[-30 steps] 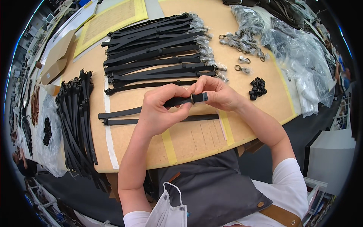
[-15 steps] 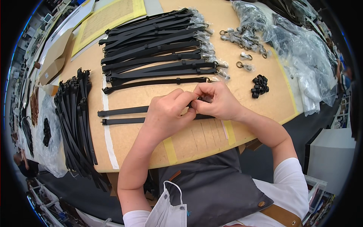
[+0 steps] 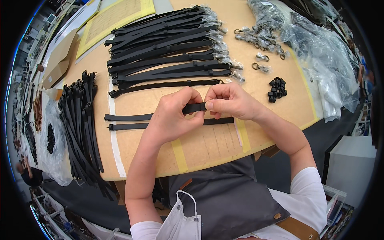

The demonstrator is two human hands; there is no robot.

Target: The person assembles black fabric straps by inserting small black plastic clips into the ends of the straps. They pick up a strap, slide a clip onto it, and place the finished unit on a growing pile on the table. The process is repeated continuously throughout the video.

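Over the near middle of the table, a black strap [image 3: 195, 107] runs through my two hands, its tail lying out to the left. My left hand [image 3: 173, 116] is closed around the strap. With thumb and fingers my right hand [image 3: 232, 103] pinches its right end, where a dark band, perhaps a small loop, partly shows. Just below lies a second black strap [image 3: 219, 121], flat and partly covered by my left hand. Beyond my hands, a row of black straps [image 3: 160, 62] has metal clips in clear wrapping at the right ends. Small black loops [image 3: 277, 89] are heaped to the right.
Wrapped metal swivel clips [image 3: 262, 39] lie at the far right beside clear plastic bags [image 3: 320, 66]. A bundle of black straps [image 3: 82, 128] hangs over the table's left edge. A brown paper bag [image 3: 60, 60] and a yellow-edged board [image 3: 114, 24] sit at the back left.
My fingers, bunched together at the strap's end before, are now slightly apart, with a short length of strap showing between them. My right hand has shifted its pinch.
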